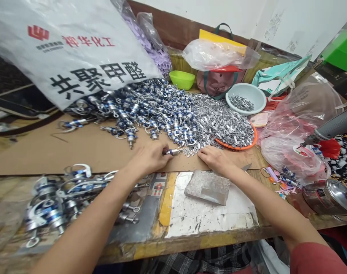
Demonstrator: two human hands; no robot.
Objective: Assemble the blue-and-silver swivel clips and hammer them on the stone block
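At far left, a cluster of blue-and-silver swivel parts [62, 201] lies blurred at the near edge of the counter [190, 232]. My left forearm runs diagonally up from the lower left. My left hand [149, 158] rests palm down on the brown cardboard sheet [48, 152], its grip closed on one small cylindrical part [171, 152], blue-banded with a bright metal end, which projects rightward from my fingertips [162, 152]. Beyond it spreads a large heap of like parts [139, 106], glossy with wire loops, partly under a white printed sack [67, 49]. Right of that heap, a mound of thin flat silver metal strips [219, 125] overflows an orange tray [247, 145]. My right hand [216, 159] lies palm down at the mound's near edge, fingers curled onto loose strips; whether its grip holds one cannot be determined. A rough grey metal block [208, 186] sits just below that hand. Behind, a pale bowl [256, 95] contains more metal pieces.
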